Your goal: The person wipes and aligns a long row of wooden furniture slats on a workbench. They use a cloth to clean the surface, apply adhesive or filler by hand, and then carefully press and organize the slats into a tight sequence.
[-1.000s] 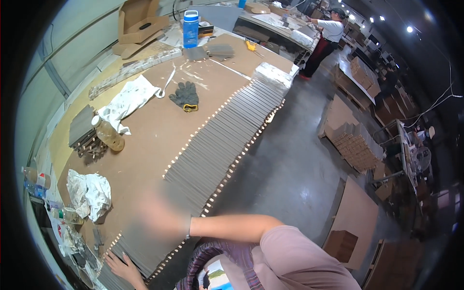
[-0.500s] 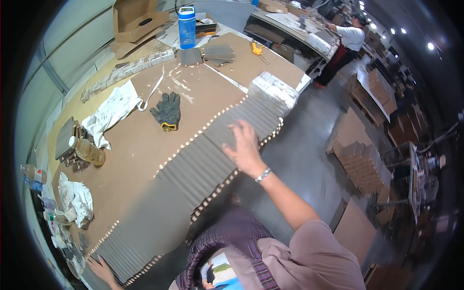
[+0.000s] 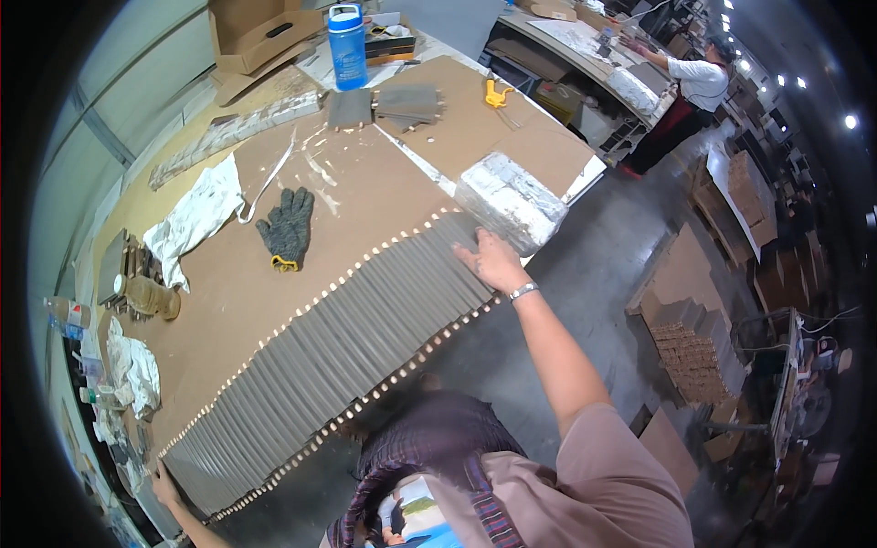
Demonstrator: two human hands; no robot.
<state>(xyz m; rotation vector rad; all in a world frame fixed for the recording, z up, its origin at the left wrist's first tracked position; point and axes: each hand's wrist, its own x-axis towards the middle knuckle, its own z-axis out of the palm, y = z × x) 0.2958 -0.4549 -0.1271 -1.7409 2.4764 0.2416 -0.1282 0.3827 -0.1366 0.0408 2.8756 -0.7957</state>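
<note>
A long row of thin grey plates (image 3: 347, 338) with pale tips lies side by side along the near edge of a brown-topped table (image 3: 365, 196). My right hand (image 3: 493, 262) rests flat on the right end of the row, fingers apart, a bracelet on the wrist. Just beyond that hand sits a silvery wrapped block (image 3: 507, 201). My left hand (image 3: 164, 486) touches the row's left end at the lower left, fingers against the outermost plates. Neither hand holds anything.
A grey work glove (image 3: 288, 228), white rags (image 3: 196, 215), a small pile of grey plates (image 3: 402, 102), a blue bottle (image 3: 347, 35), a yellow tool (image 3: 496, 93) and cardboard boxes (image 3: 247, 36) lie on the table. A person (image 3: 683, 84) works at a far bench. Cardboard stacks (image 3: 699, 352) stand on the floor at the right.
My right hand has swept along the row of plates from its left part to its right end and now lies flat there. My left hand stays at the left end.
</note>
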